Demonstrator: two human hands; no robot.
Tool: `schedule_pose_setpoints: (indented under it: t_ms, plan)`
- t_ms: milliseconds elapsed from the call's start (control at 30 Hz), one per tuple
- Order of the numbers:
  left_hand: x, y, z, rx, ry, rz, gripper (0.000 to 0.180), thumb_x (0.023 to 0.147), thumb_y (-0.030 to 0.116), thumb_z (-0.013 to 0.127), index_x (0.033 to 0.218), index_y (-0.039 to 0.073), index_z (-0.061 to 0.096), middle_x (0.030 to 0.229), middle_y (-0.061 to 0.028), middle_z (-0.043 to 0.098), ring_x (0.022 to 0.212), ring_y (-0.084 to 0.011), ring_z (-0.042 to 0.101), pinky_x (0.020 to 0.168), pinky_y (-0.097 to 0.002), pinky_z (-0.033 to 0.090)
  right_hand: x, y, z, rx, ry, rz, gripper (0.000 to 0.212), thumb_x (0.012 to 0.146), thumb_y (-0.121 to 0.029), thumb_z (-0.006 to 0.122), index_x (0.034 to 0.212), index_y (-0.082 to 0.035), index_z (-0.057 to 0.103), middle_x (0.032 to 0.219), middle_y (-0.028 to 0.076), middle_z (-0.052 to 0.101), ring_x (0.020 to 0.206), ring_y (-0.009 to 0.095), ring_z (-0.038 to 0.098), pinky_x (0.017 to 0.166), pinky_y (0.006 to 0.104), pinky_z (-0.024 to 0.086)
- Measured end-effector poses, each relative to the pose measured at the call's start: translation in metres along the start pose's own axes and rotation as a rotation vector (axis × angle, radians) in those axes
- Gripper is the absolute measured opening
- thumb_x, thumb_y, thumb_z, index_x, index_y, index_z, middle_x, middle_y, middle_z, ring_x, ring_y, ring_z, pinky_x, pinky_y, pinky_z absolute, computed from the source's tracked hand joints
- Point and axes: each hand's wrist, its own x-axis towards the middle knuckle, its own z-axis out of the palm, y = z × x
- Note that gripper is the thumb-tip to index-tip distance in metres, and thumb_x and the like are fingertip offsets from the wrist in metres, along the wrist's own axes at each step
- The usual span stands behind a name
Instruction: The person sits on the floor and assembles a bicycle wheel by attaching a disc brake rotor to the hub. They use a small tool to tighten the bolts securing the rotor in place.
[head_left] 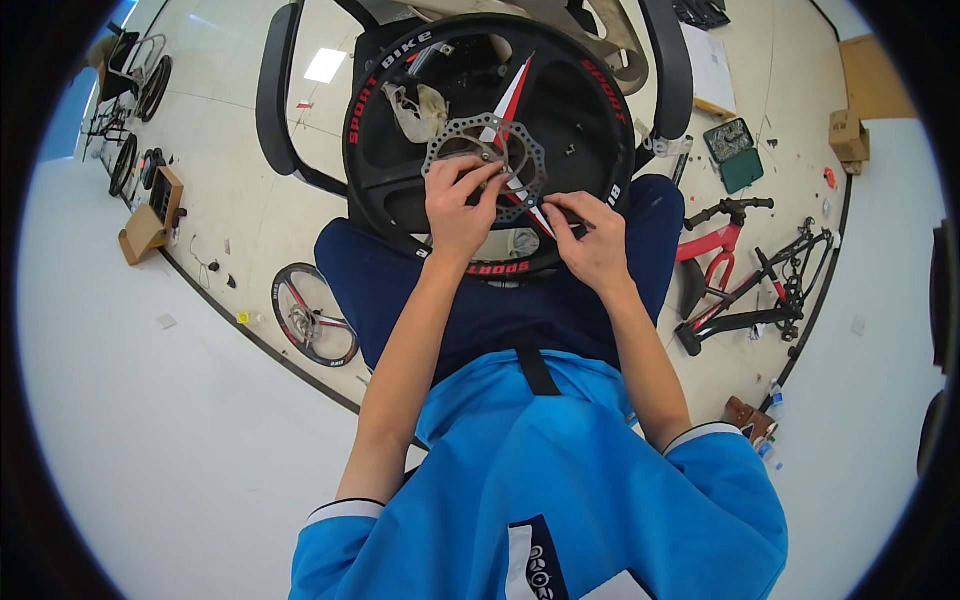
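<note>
A black bicycle wheel with red and white markings lies flat before me, over my thighs and a chair seat. On its middle sits a silver brake disc with a perforated ring. My left hand is over the disc's inner left part, its thumb and fingertips closed near the hub; what they pinch is hidden. At the disc's lower right edge, my right hand pinches the ring between thumb and fingers. Small dark bolts and a whitish glove or cloth show among the wheel's spokes.
Black chair armrests flank the wheel. On the floor to the right are a red-and-black bike frame and an open green case of small parts. A smaller wheel lies left; cardboard boxes stand farther out.
</note>
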Motion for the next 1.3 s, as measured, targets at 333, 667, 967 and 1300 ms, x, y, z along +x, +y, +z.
schedule_pose_setpoints:
  t_ms: [333, 667, 967, 1300]
  plan:
    - [0.001, 0.003, 0.000, 0.046, 0.009, -0.023, 0.019, 0.075, 0.003, 0.085, 0.093, 0.005, 0.080, 0.095, -0.0066, 0.070, 0.091, -0.0244, 0.065, 0.080, -0.0348, 0.052, -0.001, -0.001, -0.002, -0.009, -0.011, 0.002, 0.011, 0.089, 0.000, 0.073, 0.099, 0.004, 0.074, 0.089, 0.013, 0.073, 0.078, 0.022, 0.072, 0.070, 0.0288, 0.056]
    - [-0.002, 0.002, 0.002, 0.080, 0.023, -0.005, 0.021, 0.074, 0.002, 0.085, 0.094, 0.005, 0.079, 0.096, -0.0072, 0.070, 0.093, -0.0249, 0.066, 0.083, -0.0345, 0.053, -0.008, 0.008, -0.003, -0.003, 0.010, 0.009, 0.010, 0.090, -0.004, 0.073, 0.098, 0.002, 0.074, 0.088, 0.013, 0.072, 0.075, 0.024, 0.071, 0.063, 0.0303, 0.054]
    - [0.002, 0.005, 0.001, 0.090, -0.010, -0.031, 0.021, 0.074, 0.005, 0.085, 0.094, 0.007, 0.080, 0.093, -0.0060, 0.069, 0.090, -0.0243, 0.065, 0.079, -0.0340, 0.052, -0.003, -0.003, 0.000, 0.048, 0.036, -0.005, 0.010, 0.089, -0.002, 0.073, 0.098, 0.002, 0.074, 0.087, 0.013, 0.072, 0.074, 0.024, 0.070, 0.064, 0.0304, 0.054]
    - [-0.001, 0.001, 0.003, 0.027, 0.003, -0.042, 0.018, 0.074, 0.007, 0.083, 0.092, 0.009, 0.080, 0.093, -0.0030, 0.068, 0.091, -0.0244, 0.062, 0.082, -0.0359, 0.047, 0.035, -0.015, 0.024, 0.072, -0.009, -0.057, 0.012, 0.089, -0.003, 0.074, 0.099, 0.004, 0.074, 0.088, 0.015, 0.072, 0.075, 0.025, 0.072, 0.065, 0.0310, 0.055]
